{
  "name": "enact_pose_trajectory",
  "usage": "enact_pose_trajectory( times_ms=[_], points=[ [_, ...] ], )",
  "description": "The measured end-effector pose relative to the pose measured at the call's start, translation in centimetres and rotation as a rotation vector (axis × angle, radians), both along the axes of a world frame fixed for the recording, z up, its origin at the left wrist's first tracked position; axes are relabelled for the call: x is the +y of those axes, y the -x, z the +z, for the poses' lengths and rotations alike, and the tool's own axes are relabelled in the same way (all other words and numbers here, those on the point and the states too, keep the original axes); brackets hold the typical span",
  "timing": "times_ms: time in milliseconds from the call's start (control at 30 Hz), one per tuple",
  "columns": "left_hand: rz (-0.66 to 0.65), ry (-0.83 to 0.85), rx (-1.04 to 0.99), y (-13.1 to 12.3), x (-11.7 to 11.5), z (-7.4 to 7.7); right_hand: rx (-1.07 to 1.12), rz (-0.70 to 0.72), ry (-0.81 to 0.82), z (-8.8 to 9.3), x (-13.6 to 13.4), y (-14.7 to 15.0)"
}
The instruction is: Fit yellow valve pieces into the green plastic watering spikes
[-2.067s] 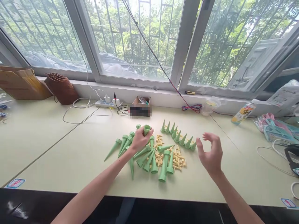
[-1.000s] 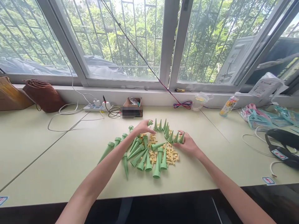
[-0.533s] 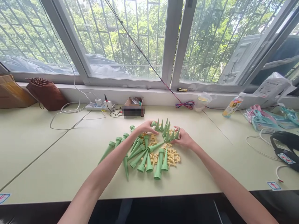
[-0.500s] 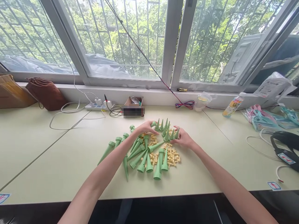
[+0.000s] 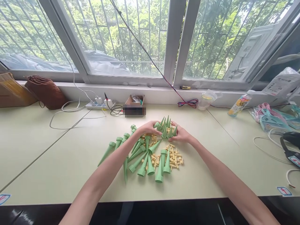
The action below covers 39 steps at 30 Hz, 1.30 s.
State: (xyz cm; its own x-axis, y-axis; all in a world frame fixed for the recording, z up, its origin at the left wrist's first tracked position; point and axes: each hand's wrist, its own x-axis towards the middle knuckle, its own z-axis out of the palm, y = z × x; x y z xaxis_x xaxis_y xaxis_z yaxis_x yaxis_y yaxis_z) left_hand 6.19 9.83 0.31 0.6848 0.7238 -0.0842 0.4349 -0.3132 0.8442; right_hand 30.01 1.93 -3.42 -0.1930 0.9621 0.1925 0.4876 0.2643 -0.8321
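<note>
Seemingly, the left hand [image 5: 150,127] has its grip closed on a capped cone [image 5: 156,125], left of the upright cones [image 5: 164,133], long axes vertical; the right hand [image 5: 182,134] curls round their right side (clamped or not, I cannot tell).

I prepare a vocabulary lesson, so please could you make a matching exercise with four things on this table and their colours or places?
1. Plastic spikes
2. Small fittings
3. Drawstring pouch
4. Power strip

A. brown, beside the cardboard box
B. pale yellow, loosely heaped
C. white, with plugs in it
D. green, tapered

Pairs: 1-D; 2-B; 3-A; 4-C
</note>
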Motion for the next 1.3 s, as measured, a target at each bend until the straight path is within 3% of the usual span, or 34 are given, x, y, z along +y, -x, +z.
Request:
enact_pose_trajectory(
  times_ms=[267, 500, 833, 1133, 1300],
  points=[
    [0.146, -0.119, -0.015, 0.3, -0.4, 0.1, 0.108, 0.136, 0.129, 0.1, 0.4, 0.3],
    [0.23, -0.176, 0.027, 0.0, 0.0, -0.4, 0.031, 0.01, 0.108, -0.5, 0.0, -0.1],
    [0.266, -0.185, 0.046, 0.1, 0.4, -0.9, 0.064, 0.002, 0.088, -1.4, 0.3, -0.6],
    [0.275, -0.097, -0.009, 0.1, -0.1, -0.5, 0.049, -0.012, 0.079, -1.6, 0.1, -0.7],
    [0.309, -0.075, -0.037, 1.2, -1.0, 0.6, 0.055, -0.026, 0.077, -1.5, -0.5, -0.6]
  ],
)
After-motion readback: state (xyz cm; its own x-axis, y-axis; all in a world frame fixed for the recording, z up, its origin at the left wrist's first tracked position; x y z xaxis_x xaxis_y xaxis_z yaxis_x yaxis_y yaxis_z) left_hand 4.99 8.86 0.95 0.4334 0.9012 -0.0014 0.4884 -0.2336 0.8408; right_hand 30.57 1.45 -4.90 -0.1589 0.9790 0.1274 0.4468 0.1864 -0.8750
